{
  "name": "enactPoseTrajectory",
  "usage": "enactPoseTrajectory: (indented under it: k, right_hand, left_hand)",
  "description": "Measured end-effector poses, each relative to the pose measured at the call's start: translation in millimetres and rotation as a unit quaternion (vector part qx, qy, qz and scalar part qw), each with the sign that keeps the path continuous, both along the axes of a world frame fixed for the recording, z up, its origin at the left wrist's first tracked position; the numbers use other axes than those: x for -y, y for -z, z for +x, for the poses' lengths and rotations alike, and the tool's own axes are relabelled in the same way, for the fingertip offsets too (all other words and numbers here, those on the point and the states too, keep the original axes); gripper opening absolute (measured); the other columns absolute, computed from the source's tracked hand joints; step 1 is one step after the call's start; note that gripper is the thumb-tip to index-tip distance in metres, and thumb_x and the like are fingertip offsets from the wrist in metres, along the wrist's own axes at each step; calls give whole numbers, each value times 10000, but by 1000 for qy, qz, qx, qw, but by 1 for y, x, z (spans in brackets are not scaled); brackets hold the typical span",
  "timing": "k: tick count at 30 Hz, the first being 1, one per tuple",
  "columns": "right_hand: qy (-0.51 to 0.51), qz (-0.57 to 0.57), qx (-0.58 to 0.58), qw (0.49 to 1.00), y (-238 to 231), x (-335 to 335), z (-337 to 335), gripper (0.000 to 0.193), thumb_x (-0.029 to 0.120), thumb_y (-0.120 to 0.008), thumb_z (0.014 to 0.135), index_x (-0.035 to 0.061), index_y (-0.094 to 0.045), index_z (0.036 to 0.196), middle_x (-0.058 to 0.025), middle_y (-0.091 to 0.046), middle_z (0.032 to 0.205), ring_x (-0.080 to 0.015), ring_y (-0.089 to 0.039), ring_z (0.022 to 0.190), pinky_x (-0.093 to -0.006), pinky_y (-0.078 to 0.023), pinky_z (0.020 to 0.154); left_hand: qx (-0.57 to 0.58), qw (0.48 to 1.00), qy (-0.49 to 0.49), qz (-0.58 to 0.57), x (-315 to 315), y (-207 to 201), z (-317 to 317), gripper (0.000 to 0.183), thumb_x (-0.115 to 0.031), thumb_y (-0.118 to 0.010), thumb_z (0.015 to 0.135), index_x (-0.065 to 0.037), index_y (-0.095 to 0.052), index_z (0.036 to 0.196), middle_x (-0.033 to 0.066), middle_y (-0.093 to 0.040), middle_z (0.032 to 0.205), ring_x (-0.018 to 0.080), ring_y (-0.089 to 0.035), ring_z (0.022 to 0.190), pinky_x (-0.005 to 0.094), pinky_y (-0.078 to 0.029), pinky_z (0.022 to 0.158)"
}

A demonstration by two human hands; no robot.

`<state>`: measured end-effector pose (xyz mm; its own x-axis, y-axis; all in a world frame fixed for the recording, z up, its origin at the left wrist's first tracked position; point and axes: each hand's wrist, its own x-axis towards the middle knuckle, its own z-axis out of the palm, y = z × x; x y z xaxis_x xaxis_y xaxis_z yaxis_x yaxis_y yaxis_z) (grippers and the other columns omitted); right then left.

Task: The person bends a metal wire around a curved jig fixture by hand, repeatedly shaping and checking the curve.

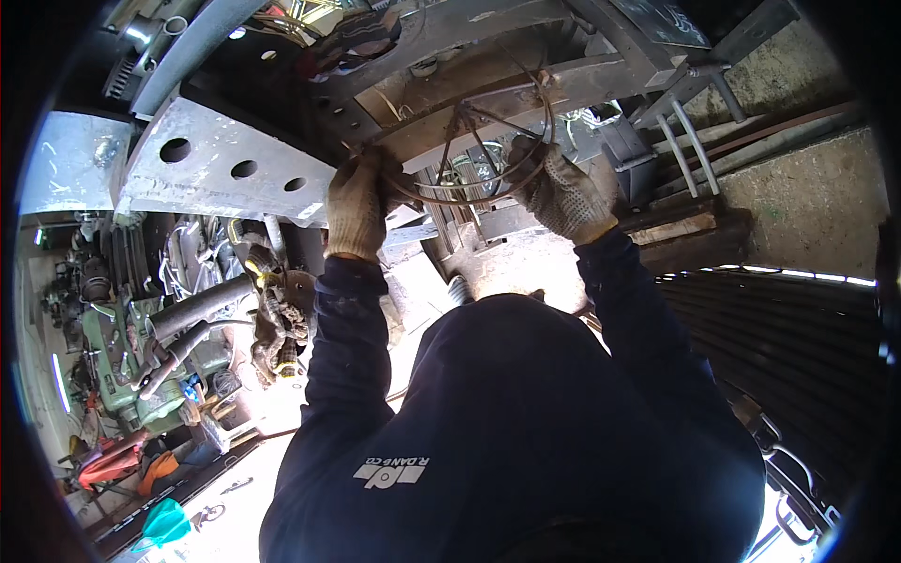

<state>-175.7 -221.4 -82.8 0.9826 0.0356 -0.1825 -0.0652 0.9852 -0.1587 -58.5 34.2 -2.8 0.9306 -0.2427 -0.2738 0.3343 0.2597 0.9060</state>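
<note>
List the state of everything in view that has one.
Left grip: gloved, closed on the frame's left side
Right grip: gloved, closed on its right side
Round wire frame: held in both hands
Steel plate: three round holes, unplugged
Metal pipe: tilted
Green machine: on or off, can't tell
Teal sheet: crumpled
</note>
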Motion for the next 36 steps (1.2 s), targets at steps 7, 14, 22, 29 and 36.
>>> enactPoseTrajectory:
  k: [7,14,22,29,36]
  right_hand:
    - [0,-45,29,999,-5,-4,-1,445,281,-665,939,-1,-575,1273,-124,-652,1222,-251,-636,1140,-427,-548,994]
    - [2,-41,27,999,-4,-1,-1,452,293,-681,925,25,-583,1275,-115,-662,1206,-248,-659,1092,-414,-575,938]
    - [-4,17,20,1000,2,-9,3,352,264,-691,925,65,-614,1204,-94,-677,1152,-254,-658,1082,-447,-568,945]
    - [42,-28,1,999,3,-15,4,328,253,-708,918,59,-595,1158,-73,-666,1094,-220,-650,1016,-415,-569,911]
    - [120,-87,-15,989,13,-27,14,234,217,-679,945,50,-615,1095,-74,-661,1054,-199,-639,912,-363,-568,816]
  left_hand:
    - [37,992,64,106,-7,-7,6,293,-223,-559,992,27,-561,1144,105,-657,885,183,-681,701,285,-567,561]
    - [13,1000,-7,-7,14,-9,-24,324,-231,-604,987,-2,-549,1211,96,-654,891,173,-667,710,292,-579,597]
    - [133,977,-75,149,23,-5,-8,365,-310,-591,990,-11,-570,1197,54,-636,837,144,-631,636,270,-543,568]
    - [175,954,-108,217,43,-23,8,397,-270,-583,942,35,-610,1194,58,-625,827,136,-561,622,283,-445,552]
    - [202,939,-12,279,47,-23,53,356,-338,-527,980,-13,-650,1055,38,-589,698,126,-564,621,295,-444,567]
